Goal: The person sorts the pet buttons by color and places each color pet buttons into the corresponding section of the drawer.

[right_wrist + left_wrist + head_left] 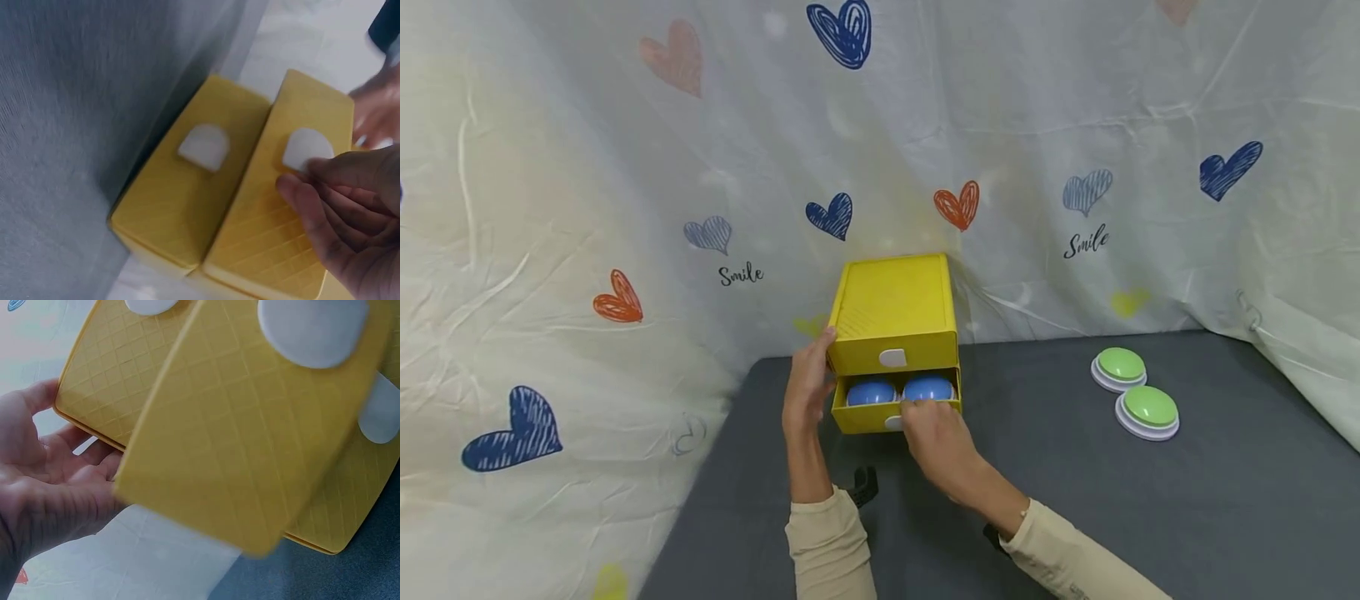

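My right hand pinches the white tab on the front of the middle drawer, thumb on one side and curled fingers on the other. That drawer stands part-way out of the yellow box, which is on the dark counter near the curtain. Two blue buttons sit side by side inside, their domes showing above the drawer's front edge.

My left hand is spread against the left side of the box, thumb at the front edge by the upper drawer; it pinches nothing. I judge its job is to brace, since the box looks light and would likely skid or twist if only one side were worked.

Whichever way the drawer slides, I should move the tab straight along its track, slowly and level. A crooked push or tug could jam the sides, and a drawer drawn too far may tip its front down and spill the buttons. The lower drawer lies just beneath, so my knuckles should clear its tab. The two green buttons on the right are well apart from my path.
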`<state>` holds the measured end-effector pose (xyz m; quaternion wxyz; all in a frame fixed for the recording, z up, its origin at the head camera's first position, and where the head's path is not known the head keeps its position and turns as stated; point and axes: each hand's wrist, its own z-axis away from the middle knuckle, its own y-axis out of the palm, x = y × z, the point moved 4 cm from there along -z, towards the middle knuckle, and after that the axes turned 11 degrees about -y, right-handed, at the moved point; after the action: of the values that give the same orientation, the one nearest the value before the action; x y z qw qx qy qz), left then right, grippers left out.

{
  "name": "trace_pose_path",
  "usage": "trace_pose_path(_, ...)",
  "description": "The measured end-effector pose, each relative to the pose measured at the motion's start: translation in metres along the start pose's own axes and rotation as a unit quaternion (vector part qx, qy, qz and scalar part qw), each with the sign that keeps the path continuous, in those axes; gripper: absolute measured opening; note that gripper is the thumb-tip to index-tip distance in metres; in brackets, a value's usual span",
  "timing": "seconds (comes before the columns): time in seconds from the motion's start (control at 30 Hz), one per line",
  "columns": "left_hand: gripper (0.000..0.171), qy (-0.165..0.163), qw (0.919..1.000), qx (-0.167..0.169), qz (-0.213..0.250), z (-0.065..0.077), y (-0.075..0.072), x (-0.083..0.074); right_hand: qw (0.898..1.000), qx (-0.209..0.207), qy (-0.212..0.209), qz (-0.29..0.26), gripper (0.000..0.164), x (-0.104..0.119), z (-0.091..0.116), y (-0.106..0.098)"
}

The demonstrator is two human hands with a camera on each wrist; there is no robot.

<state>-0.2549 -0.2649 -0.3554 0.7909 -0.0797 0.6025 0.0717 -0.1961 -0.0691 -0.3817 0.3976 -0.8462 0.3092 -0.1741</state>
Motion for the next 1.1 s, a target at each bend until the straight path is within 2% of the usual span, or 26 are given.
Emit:
trace_pose_path(0.17, 0.061, -0.001, 1.0, 0.004, -0.005, 0.001, 0.0, 0.002, 0.999, 0.001, 0.03, -0.023, 0.039, -0.024, -0.017, 0.013)
trace_pose_path(0.3, 0.062, -0.001, 0.9999, 0.013, -0.005, 0.004, 0.0, 0.005, 0.997, 0.006, 0.055, -0.046, 0.033, -0.034, -0.024, 0.02)
trace_pose_path(0.47, 0.061, 0.005, 0.9999, 0.01, 0.001, 0.005, 0.0, 0.003, 0.995, 0.01, 0.066, -0.075, 0.02, -0.039, -0.026, 0.02)
trace_pose_path(0.57, 0.06, 0.01, 0.9999, 0.004, 0.002, 0.004, -0.001, 0.0, 0.99, 0.016, 0.086, -0.111, 0.027, -0.044, -0.027, 0.019)
trace_pose_path(0.63, 0.06, 0.011, 0.9999, 0.003, -0.002, 0.003, -0.001, -0.001, 0.983, 0.037, 0.105, -0.146, 0.038, -0.048, -0.025, 0.02)
trace_pose_path(0.7, 0.061, 0.01, 0.9999, 0.002, -0.005, 0.003, -0.002, -0.001, 0.974, 0.075, 0.116, -0.178, 0.047, -0.048, -0.022, 0.024)
trace_pose_path(0.77, 0.06, 0.009, 0.9999, -0.005, -0.005, 0.003, -0.003, -0.001, 0.965, 0.114, 0.112, -0.207, 0.051, -0.046, -0.018, 0.031)
trace_pose_path(0.83, 0.06, 0.01, 0.9999, -0.011, -0.004, 0.003, -0.005, -0.001, 0.96, 0.132, 0.095, -0.228, 0.05, -0.041, -0.014, 0.039)
trace_pose_path(0.9, 0.061, 0.01, 0.9999, -0.013, -0.004, 0.002, -0.005, -0.002, 0.962, 0.127, 0.077, -0.229, 0.05, -0.038, -0.011, 0.046)
trace_pose_path(0.97, 0.061, 0.009, 0.9999, -0.008, -0.009, 0.001, -0.004, -0.002, 0.968, 0.11, 0.066, -0.214, 0.052, -0.035, -0.007, 0.05)
trace_pose_path(1.1, 0.063, 0.007, 0.9998, -0.006, -0.018, 0.0, -0.005, -0.003, 0.975, 0.095, 0.053, -0.194, 0.06, -0.027, -0.005, 0.047)
